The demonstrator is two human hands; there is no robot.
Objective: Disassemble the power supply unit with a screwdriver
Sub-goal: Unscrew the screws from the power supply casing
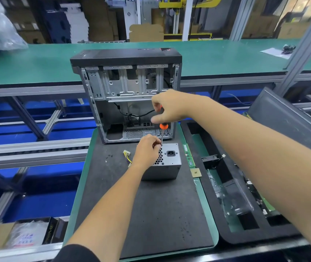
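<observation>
The power supply unit point(167, 163), a grey sheet-metal box with a honeycomb vent and a black mains socket on its top face, sits on a dark, speckled foam mat point(151, 205) just in front of an open computer case point(126, 91). The left hand point(147, 150) rests on the box's near-left top corner, fingers curled and pinching around the thin steel shaft of the screwdriver point(162, 129), hiding the tip and whatever screw it meets. The right hand point(168, 108) closes over the orange-and-black handle from above, covering most of it. A bundle of yellow and purple wires with a white plug point(127, 155) pokes out behind the left wrist; where it joins the box is hidden. A few tiny dark screws point(109, 156) lie on the mat, too small to read. Beside the box, a green memory stick point(188, 155) and a square gold-toned processor point(195, 173) lie at the mat's edge. The case's bare stamped-steel frame is gutted, loose black cables dangling inside.
</observation>
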